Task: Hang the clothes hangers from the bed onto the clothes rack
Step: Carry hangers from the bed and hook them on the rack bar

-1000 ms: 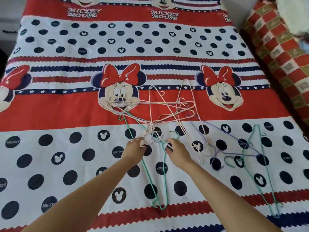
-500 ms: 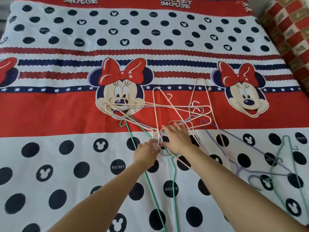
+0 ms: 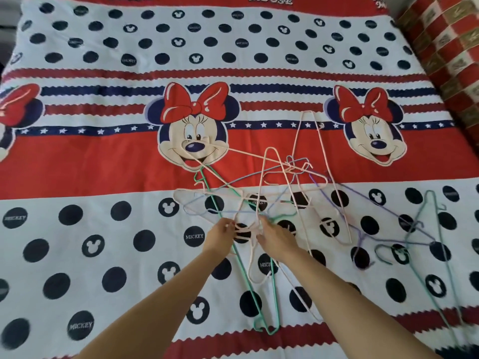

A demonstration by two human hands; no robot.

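Note:
Several thin wire hangers lie tangled in the middle of the bed [image 3: 77, 164], which has a red, white and navy cartoon-mouse sheet. The pile holds pink hangers [image 3: 305, 151], a green hanger [image 3: 248, 288] and a lilac-blue one [image 3: 233, 182]. My left hand [image 3: 220, 237] pinches the hooks gathered at the near side of the pile. My right hand [image 3: 274, 234] rests beside it, fingers curled on the same bunch of hooks. To the right, apart from both hands, lie a purple hanger [image 3: 375, 203] and a teal hanger [image 3: 427, 255]. No clothes rack is in view.
A red-and-gold checked cushion or blanket [image 3: 451, 47] sits along the bed's far right edge. The sheet stretches across the whole view; its near edge is out of sight.
The pink hangers have been dragged toward me and bunched at their hooks. My right hand pulled back from the pile's middle to beside my left hand. The camera has tilted.

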